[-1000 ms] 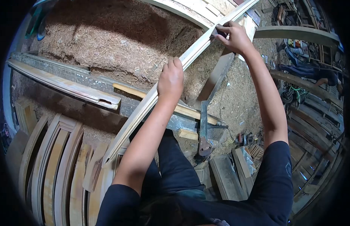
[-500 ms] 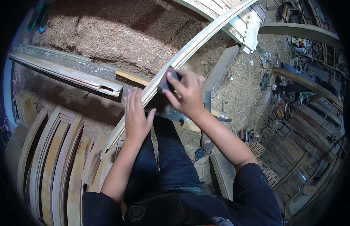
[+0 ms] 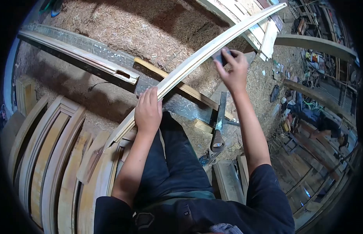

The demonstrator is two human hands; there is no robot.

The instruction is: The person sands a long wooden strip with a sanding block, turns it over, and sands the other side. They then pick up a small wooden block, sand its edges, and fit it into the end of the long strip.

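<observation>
Print on the small packets [image 3: 316,56] among the clutter at right is too small to read, and the badge [image 3: 144,219] on the dark shirt [image 3: 169,212] shows an outline but no legible lettering. Half a second earlier the right hand [image 3: 235,74] was over the middle of the long, curved wooden strip [image 3: 201,60]; now it is farther up, beside the strip's near edge, its fingers clasping a dark block [image 3: 219,57]. The left hand [image 3: 148,113], then flat with fingers apart, now has its fingers drawn together and curled over the strip's lower part, gripping it. The strip slants across the view in front of the person, its far tip now fully visible at upper right. The right fingers partly cover the blurred block, and whether it touches the strip cannot be told. The saw [image 3: 220,119] now shows its handle clear of the right forearm. Another person [image 3: 323,121] at right is hard to make out.
</observation>
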